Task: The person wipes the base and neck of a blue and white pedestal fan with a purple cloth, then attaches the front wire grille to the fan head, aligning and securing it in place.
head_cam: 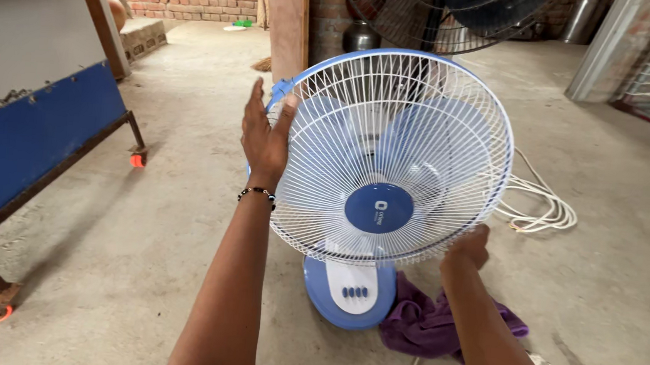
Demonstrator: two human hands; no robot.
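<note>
Table fan (386,187), white wire guard with a blue rim and a blue centre cap, sits right in the middle of the concrete floor (168,216), its face tipped up toward the camera. Left hand (264,135) is up at the nine o'clock edge of the guard, fingers straight and together, palm pressed flat against the rim, not curled round anything. A dark bead bracelet (257,193) circles that wrist. Right hand (468,248) is down at about four o'clock on the rim, fingers bent under the edge of the guard; how tightly it grips I cannot tell, since the fingertips are hidden behind the wire. Pale blue blades (422,132) show through the grille. Below, the rounded blue base (347,292) with its row of buttons rests on the floor, and a purple cloth (426,326) lies just beside it at four o'clock. A coil of white cable (543,207) lies near the fan at three o'clock. Behind it, at twelve o'clock, stands a larger dark pedestal fan (446,14). Over at nine o'clock, well apart, a blue wheeled cart (26,143) with orange castors.
</note>
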